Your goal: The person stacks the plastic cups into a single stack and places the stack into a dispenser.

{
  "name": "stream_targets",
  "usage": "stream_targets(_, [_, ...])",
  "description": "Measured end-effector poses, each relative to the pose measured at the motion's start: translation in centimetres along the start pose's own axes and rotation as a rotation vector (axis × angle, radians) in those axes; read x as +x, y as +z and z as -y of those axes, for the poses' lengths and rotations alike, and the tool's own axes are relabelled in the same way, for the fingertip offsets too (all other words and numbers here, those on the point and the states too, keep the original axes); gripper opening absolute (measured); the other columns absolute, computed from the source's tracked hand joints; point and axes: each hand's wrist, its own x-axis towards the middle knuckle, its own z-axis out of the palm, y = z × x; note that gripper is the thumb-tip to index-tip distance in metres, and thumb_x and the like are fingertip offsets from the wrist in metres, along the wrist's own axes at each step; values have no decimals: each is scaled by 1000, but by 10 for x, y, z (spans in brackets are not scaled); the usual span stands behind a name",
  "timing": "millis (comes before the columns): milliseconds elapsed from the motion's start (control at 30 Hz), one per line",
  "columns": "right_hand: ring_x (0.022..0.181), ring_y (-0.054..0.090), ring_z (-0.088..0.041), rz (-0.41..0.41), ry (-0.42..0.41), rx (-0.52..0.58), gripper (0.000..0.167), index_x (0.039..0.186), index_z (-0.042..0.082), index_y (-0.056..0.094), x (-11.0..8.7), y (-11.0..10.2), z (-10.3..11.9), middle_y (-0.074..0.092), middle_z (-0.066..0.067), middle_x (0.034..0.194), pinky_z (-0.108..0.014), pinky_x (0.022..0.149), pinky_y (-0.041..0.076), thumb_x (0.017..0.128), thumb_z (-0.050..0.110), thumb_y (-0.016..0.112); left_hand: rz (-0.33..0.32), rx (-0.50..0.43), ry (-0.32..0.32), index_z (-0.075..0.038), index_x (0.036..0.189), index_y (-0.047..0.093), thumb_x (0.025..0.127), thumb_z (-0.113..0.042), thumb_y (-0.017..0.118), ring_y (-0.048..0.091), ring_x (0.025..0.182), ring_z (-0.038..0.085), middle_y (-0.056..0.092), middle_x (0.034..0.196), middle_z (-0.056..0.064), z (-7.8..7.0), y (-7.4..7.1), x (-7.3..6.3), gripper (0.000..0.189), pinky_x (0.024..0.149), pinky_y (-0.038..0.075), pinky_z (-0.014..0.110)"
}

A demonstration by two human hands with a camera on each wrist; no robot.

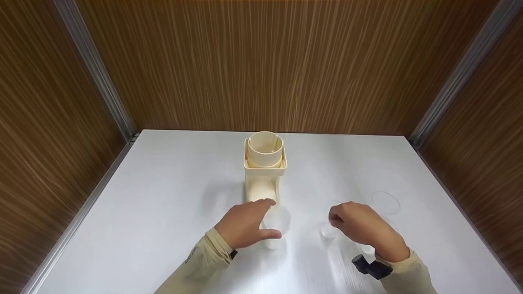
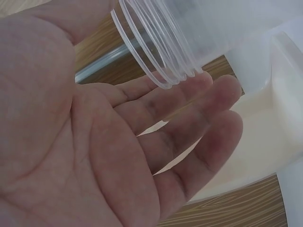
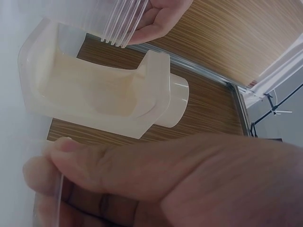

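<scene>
My left hand [image 1: 247, 224] spreads thumb and fingers on either side of a stack of clear plastic cups [image 1: 281, 219]. In the left wrist view its fingers lie mostly straight behind the stacked rims [image 2: 156, 47], the palm apart from them. My right hand [image 1: 361, 228] pinches a thin clear plastic edge [image 3: 59, 198] between thumb and finger, seemingly a cup rim. Most of that piece is hidden by the hand. Just behind the left hand stands a cream plastic holder [image 1: 264, 185], with a round collar [image 1: 265, 157] on top and an open curved front.
Faint round clear rims [image 1: 386, 202] show on the white table [image 1: 171, 183] beyond my right hand, hard to make out. Wood-grain panels [image 1: 265, 65] enclose the back and both sides, with metal strips [image 1: 96, 73] at the corners.
</scene>
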Motion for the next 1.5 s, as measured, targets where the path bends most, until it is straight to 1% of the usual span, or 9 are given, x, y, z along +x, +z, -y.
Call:
stream_targets(100, [61,36,-5,-3,-5,3,30,72,19,54,0,3,0,41,12,67,-26,58,34,95,2,64,-5,-9,-13,-9,142,57,89,-54,77,67,115,26,66,134,8,2,5,1,73,91,56,45])
stream_targets(267, [63,39,-5,-9,-10,-3,25,75,19,59,-1,4,0,47,13,70,-26,60,37,94,4,66,-46,4,-12,-9,143,57,88,-52,78,66,102,22,64,125,7,5,9,4,73,80,57,42])
stream_targets(533, [66,47,-4,37,-14,-1,16,83,16,67,-2,3,0,59,13,76,-29,62,44,94,6,69,-68,-27,-24,-8,140,60,85,-51,81,68,103,21,67,128,7,5,9,5,73,85,57,43])
stream_targets(700, [65,44,-6,27,-18,-20,19,81,16,63,-2,4,1,54,12,74,-28,61,42,95,5,68,-75,-27,-13,-7,139,60,85,-49,82,68,99,21,67,126,6,5,7,6,71,85,57,42])
stream_targets(833, [63,40,-6,-6,-25,-42,24,77,17,58,-1,4,2,48,12,71,-27,60,38,95,4,67,-73,-26,-15,-7,139,60,85,-49,82,69,104,23,68,127,8,6,4,5,71,87,57,44])
stream_targets(1067, [62,36,-7,-5,-58,-49,28,75,16,54,-2,4,3,41,11,69,-25,58,34,95,1,66,-84,-5,-9,-7,139,61,86,-51,81,68,115,26,68,132,9,7,1,4,72,92,56,45])
stream_targets(1200, [63,37,-6,1,-56,-34,26,77,16,56,-3,3,3,44,11,70,-26,58,36,96,2,66,-89,-4,5,-7,140,60,87,-50,79,65,121,30,66,136,12,6,2,4,71,94,55,48])
stream_targets(1333, [63,37,-6,-1,-52,-20,26,77,17,57,-2,2,4,45,11,70,-26,58,36,97,1,64,-100,2,10,-7,140,60,88,-51,78,66,120,30,66,136,12,6,3,3,71,92,56,48])
stream_targets(1500, [65,43,-5,30,-40,8,20,80,17,64,-1,1,4,55,12,74,-26,60,41,95,2,64,-92,-4,7,-7,141,60,88,-51,78,64,124,31,65,137,12,6,3,2,71,95,55,49])
